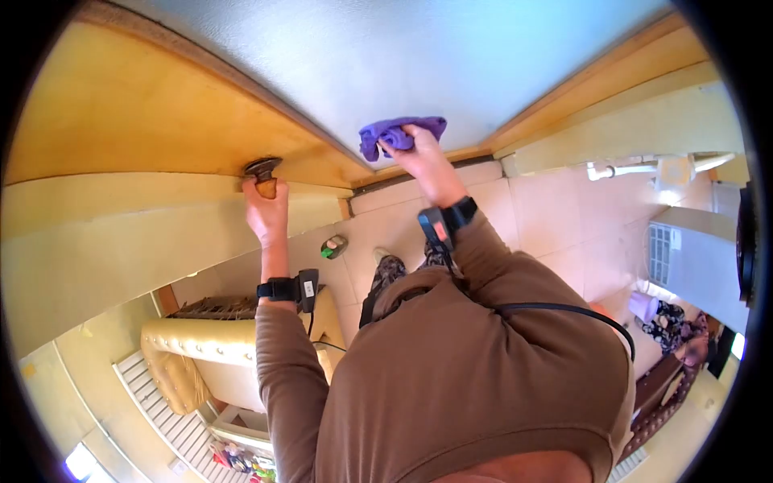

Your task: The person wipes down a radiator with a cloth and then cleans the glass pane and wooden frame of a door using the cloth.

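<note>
My left hand (266, 213) is closed around what looks like a door knob (262, 167), dark and rounded, on the yellow wooden panel (153, 105). In my right hand (423, 161) is a bunched purple cloth (403, 133). The cloth lies against the lower part of a smooth pale-blue panel (386, 56), near the corner where its brown wooden edging meets the floor. Both wrists carry black straps with small devices, and a black cable runs over the brown sleeve of my right arm.
A small dish-like object with something green (332, 246) lies on the tiled floor by my feet. Behind on the left stands a gold padded sofa (201, 338). On the right are a white pipe (628, 170), a lavender bucket (642, 306) and a seated person (684, 330).
</note>
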The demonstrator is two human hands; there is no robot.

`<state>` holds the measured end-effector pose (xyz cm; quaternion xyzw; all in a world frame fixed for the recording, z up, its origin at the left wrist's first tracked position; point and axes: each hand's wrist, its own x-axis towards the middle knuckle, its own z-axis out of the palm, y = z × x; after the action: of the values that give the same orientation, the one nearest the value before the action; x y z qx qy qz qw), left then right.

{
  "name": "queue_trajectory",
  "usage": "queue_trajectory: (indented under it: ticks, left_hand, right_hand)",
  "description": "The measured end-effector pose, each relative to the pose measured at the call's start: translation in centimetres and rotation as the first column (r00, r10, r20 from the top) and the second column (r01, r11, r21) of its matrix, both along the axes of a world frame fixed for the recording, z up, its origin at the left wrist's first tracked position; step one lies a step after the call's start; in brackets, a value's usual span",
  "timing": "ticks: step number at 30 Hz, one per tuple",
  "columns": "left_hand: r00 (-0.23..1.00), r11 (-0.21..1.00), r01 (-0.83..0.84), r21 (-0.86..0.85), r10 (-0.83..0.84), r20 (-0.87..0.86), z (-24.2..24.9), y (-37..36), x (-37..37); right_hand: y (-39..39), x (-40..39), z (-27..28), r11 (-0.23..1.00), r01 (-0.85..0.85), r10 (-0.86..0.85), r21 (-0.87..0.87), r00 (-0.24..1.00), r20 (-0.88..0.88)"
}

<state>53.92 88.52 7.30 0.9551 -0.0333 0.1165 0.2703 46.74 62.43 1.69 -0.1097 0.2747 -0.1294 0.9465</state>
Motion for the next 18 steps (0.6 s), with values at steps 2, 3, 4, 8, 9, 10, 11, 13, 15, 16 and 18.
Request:
queue_trajectory:
  ticks: [2,3,4,8,9,10,11,13,15,16,18]
  left_hand:
    - [1.000,1.000,-0.002,0.012,0.002,0.000,-0.1,0.0,0.0]
    - [1.000,1.000,0.006,0.012,-0.006,-0.005,-0.2,-0.1,0.0]
    - [1.000,1.000,0.001,0.002,-0.001,-0.001,-0.3,-0.2,0.1]
    - [1.000,1.000,-0.005,0.010,0.005,0.031,-0.2,-0.3,0.1]
    - [1.000,1.000,-0.001,0.021,0.001,0.021,-0.2,-0.3,0.1]
    - [1.000,1.000,0.004,0.004,-0.004,0.018,-0.2,-0.3,0.1]
    - [1.000,1.000,0.008,-0.013,-0.008,0.016,-0.2,-0.2,0.0]
    - [1.000,1.000,0.002,-0.009,-0.002,0.007,-0.4,0.0,0.2]
    - [1.000,1.000,-0.005,-0.007,0.005,0.002,-0.4,0.1,0.2]
    - [1.000,1.000,-0.002,-0.006,0.002,0.003,-0.3,0.1,0.2]
    - [1.000,1.000,0.001,-0.003,0.000,0.008,-0.2,0.3,0.2]
  right_hand:
    - [-2.6,-0.8,5.5,0.971,0.077,-0.052,0.226,0.992,-0.115]
    - [-3.4,-1.6,7.9,0.969,0.116,-0.090,0.217,0.988,-0.127]
    - [-4.0,-2.6,10.1,0.968,0.129,-0.119,0.214,0.991,-0.059]
    - [-5.5,-4.1,11.9,0.973,0.102,-0.124,0.205,0.987,0.099]
    - [-5.3,-4.0,11.7,0.971,0.108,-0.129,0.215,0.988,0.088]
    - [-5.0,-3.9,11.6,0.972,0.142,-0.155,0.185,0.986,0.058]
    - [-4.7,-3.9,11.5,0.973,0.173,-0.180,0.155,0.983,0.028]
    - [-4.3,-3.6,11.2,0.971,0.202,-0.204,0.125,0.979,0.002]
    - [-4.0,-3.2,10.7,0.977,0.158,-0.159,0.143,0.987,0.000]
    - [-3.7,-2.9,10.2,0.977,0.156,-0.158,0.146,0.987,0.001]
    - [-2.8,-2.0,8.8,0.982,0.143,-0.140,0.125,0.990,-0.034]
